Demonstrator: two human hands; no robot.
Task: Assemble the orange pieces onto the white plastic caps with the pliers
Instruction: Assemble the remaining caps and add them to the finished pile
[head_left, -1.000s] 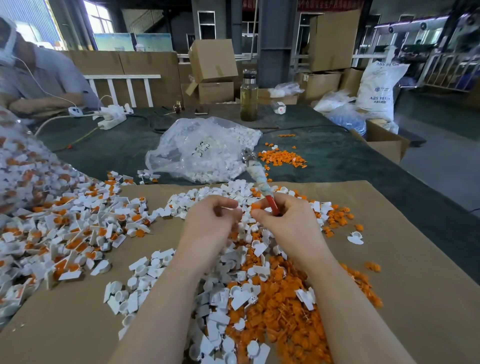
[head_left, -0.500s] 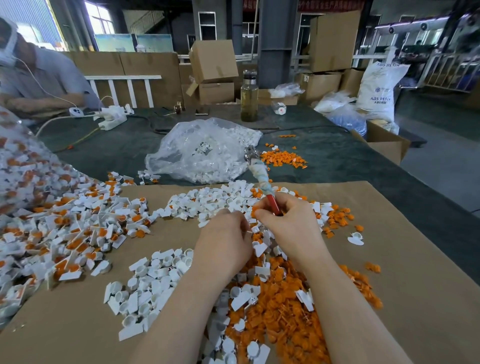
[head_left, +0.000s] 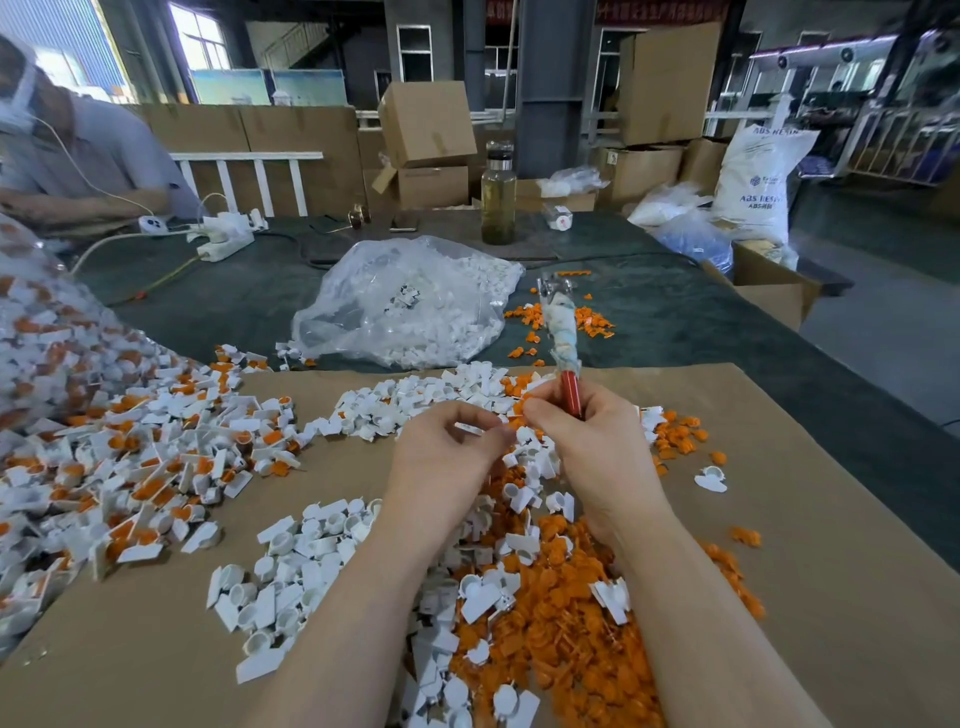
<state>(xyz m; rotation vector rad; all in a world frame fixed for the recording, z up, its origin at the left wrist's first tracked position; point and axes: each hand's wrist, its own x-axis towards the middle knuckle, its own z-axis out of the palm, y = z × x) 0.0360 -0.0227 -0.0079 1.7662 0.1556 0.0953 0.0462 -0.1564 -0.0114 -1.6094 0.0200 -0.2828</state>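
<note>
My right hand (head_left: 592, 447) grips the pliers (head_left: 563, 338) by their red handle, the cloth-wrapped shaft and metal jaws pointing away and up. Its fingertips also pinch a small orange piece (head_left: 519, 408). My left hand (head_left: 447, 457) is just left of it, pinching a white plastic cap (head_left: 470, 428) between thumb and fingers. The two hands nearly meet above a mixed heap of white caps (head_left: 291, 561) and orange pieces (head_left: 561, 639) on the cardboard sheet (head_left: 831, 571).
Assembled white-and-orange caps (head_left: 130, 467) lie heaped at the left. A clear bag of white caps (head_left: 410, 306) and loose orange pieces (head_left: 587, 322) sit farther back on the dark table, with a glass bottle (head_left: 498, 197) behind. Another person (head_left: 78, 150) sits at far left.
My left hand dipped down into the pile half a second ago and has come back up beside the right hand, now pinching a white cap. The right hand and pliers barely moved.
</note>
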